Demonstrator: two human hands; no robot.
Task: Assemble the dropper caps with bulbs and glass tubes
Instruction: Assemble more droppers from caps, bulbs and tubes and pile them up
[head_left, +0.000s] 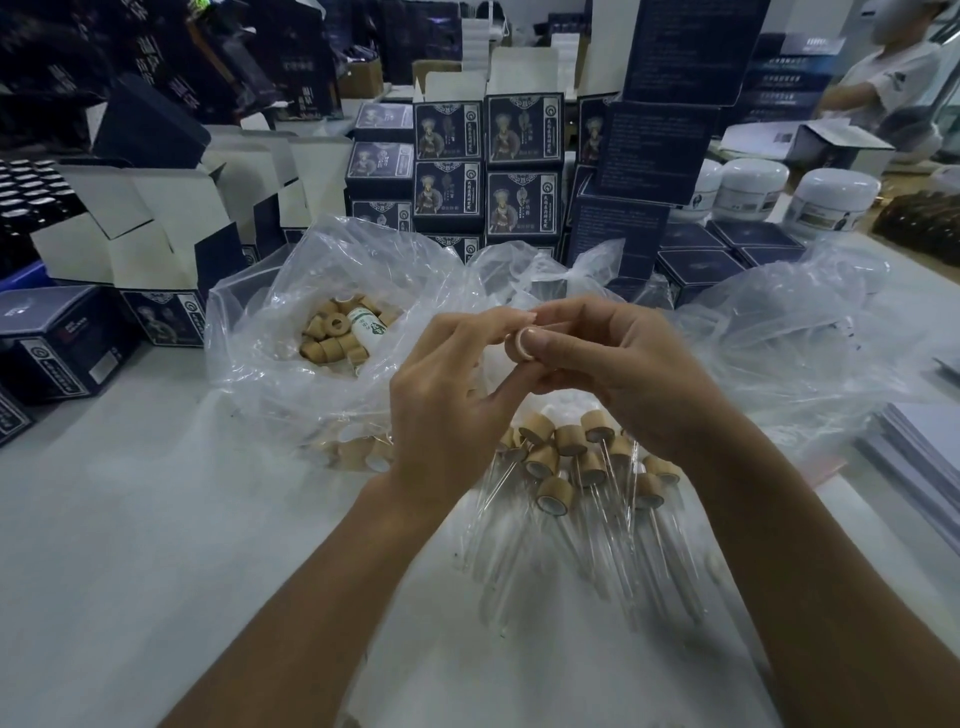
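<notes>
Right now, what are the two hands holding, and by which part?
Both hands pinch one small pale ring-shaped piece, apparently a dropper cap. The left hand grips its left rim, the right hand its right side, thumb on the open end.

Dark blue printed cartons (523, 130) stood stacked in rows along the back of a white table (130, 519), some bearing a figure in ornate headdress. Opened cartons (156, 218) with white flaps raised sat at left, beside a closed dark box (57, 338). White lidded jars (831, 200) lined the right side, near a group of brown bottles (919, 218). A stack of pale sheets (919, 457) lay at the table's right edge. A person in a white top (893, 78) stood, blurred, in the far right background.
</notes>
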